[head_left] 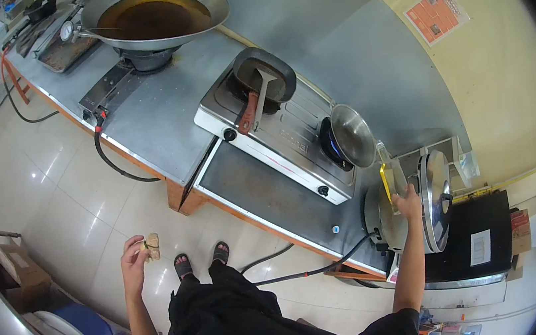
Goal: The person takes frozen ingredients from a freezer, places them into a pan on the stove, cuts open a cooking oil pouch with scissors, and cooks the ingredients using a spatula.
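Yellow liquid shows in the clear bottle point(391, 180), which the right hand point(408, 205) grips near its lower end, fingers closed around it, its neck angled toward the stainless frying pan point(353, 135). The left hand point(133, 259), out over the floor, pinches a beige piece point(151, 247) with a dark green band between thumb and fingertips. The upright round lid point(436, 197) stands just beside the right wrist, and the large pot point(381, 215) lies close below the bottle. On the 2-burner gas stove point(278, 141), the frying pan tilts above a blue flame; what it contains, I cannot tell. The dark square pan point(283, 75) holds a pale spatula point(263, 94). Farther left, a wide metal wok point(221, 14) contains brown liquid, with 1 dial thermometer point(67, 31) at its rim.
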A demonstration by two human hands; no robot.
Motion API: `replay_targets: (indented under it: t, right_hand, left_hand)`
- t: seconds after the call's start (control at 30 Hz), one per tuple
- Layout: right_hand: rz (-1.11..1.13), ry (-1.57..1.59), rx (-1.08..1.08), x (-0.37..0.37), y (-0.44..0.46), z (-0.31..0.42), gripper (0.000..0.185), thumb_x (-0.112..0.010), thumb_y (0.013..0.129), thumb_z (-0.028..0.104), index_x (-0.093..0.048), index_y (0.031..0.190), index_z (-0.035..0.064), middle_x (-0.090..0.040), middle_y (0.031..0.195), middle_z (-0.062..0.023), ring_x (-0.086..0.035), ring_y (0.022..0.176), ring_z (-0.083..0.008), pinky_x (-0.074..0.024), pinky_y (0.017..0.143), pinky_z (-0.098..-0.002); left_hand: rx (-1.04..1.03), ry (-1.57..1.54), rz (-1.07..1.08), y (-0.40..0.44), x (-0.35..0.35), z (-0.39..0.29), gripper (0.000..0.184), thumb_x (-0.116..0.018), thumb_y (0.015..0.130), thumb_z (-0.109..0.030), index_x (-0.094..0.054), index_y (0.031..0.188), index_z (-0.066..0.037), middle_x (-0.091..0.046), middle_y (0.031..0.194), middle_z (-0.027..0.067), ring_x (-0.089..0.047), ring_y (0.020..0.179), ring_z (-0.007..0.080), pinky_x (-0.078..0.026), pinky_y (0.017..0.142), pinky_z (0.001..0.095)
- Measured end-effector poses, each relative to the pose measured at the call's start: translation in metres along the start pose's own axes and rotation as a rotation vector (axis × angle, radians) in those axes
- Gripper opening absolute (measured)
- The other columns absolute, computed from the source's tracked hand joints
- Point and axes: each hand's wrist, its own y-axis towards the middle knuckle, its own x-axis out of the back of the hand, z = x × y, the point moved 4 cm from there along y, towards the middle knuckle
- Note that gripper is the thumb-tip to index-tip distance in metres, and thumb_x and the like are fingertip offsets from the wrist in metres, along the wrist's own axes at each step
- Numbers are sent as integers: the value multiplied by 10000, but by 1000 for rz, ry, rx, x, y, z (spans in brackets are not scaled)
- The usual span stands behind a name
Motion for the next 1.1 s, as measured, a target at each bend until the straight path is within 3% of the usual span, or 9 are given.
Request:
replay_targets:
  t: [0.3, 0.5, 0.7, 1.0, 1.1]
  right_hand:
    - [5, -80, 58, 2, 7, -5, 626, -697, 694, 372, -501, 1179, 28, -650, 1018, -305, -618, 1003, -474, -483, 837, -497]
    - [31, -135, 47, 7, 12, -6, 690, -730, 701, 381, -484, 1250, 42, -638, 1144, -269, -604, 1076, -450, -481, 894, -497]
    - [63, -215, 46, 20, 11, 5, 684, -723, 712, 398, -488, 1245, 41, -636, 1140, -277, -613, 1057, -447, -485, 894, -505]
    - [-35, -207, 134, 22, 18, -5, 693, -729, 699, 406, -494, 1238, 40, -665, 1002, -291, -631, 987, -466, -501, 857, -505]
    - [12, -228, 66, 33, 9, 8, 692, -741, 691, 394, -500, 1245, 57, -666, 1021, -279, -630, 999, -457, -499, 864, -503]
  left_hand:
    - [-20, -27, -15, -3, 7, 1, 162, -613, 872, 1, -691, 1014, -9, -514, 1250, 65, -558, 1055, 143, -476, 841, 270]
    - [-28, -16, -10, -6, 9, 1, 162, -612, 872, 0, -692, 1012, -12, -515, 1252, 61, -558, 1033, 135, -477, 833, 269]
    - [-26, -28, -7, -8, 9, 0, 160, -619, 869, -7, -697, 1008, -16, -518, 1252, 57, -560, 1024, 135, -474, 833, 272]
    - [-31, -20, -6, -9, 11, 2, 158, -616, 869, 6, -695, 1004, -11, -523, 1245, 57, -561, 1010, 128, -472, 814, 267]
    - [-25, -34, -4, -9, 12, 2, 158, -616, 870, 8, -692, 1008, -10, -524, 1240, 56, -562, 1011, 127, -473, 812, 266]
